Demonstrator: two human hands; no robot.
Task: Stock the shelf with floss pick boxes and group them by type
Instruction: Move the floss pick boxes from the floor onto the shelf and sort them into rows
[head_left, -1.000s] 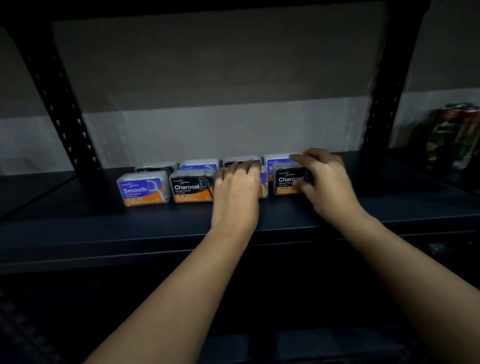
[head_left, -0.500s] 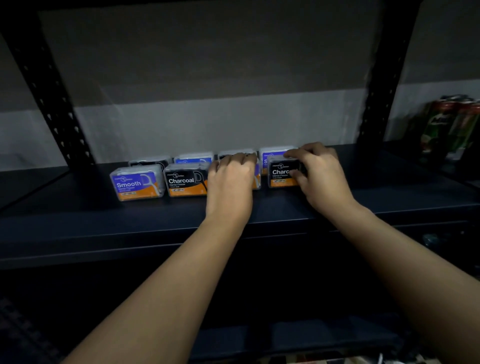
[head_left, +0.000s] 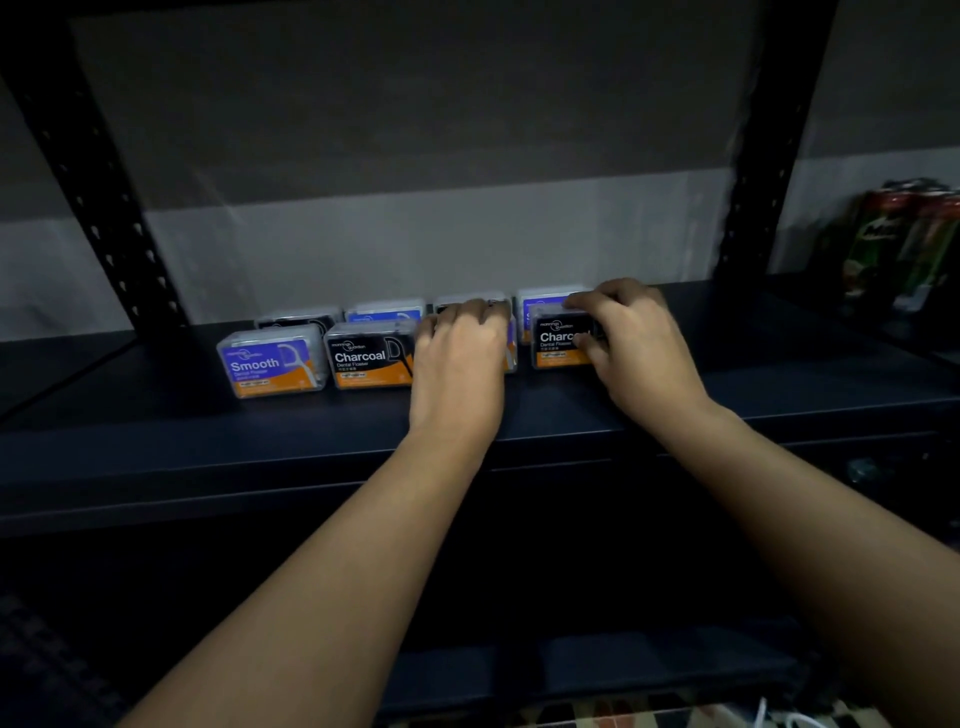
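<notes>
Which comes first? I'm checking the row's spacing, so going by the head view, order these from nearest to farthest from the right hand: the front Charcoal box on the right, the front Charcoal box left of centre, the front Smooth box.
1. Right front Charcoal box: in the right hand itself.
2. Left-of-centre Charcoal box: beyond the left hand.
3. Smooth box: far left end of the row.

head view: worn on the person's head | faced forward and slightly down, square onto the dark shelf (head_left: 156, 441) and the wall behind | set close, at arm's reach, with both forearms seen entering from the bottom edge | wide-angle, uprights bowed outward | single view, nothing shared
</notes>
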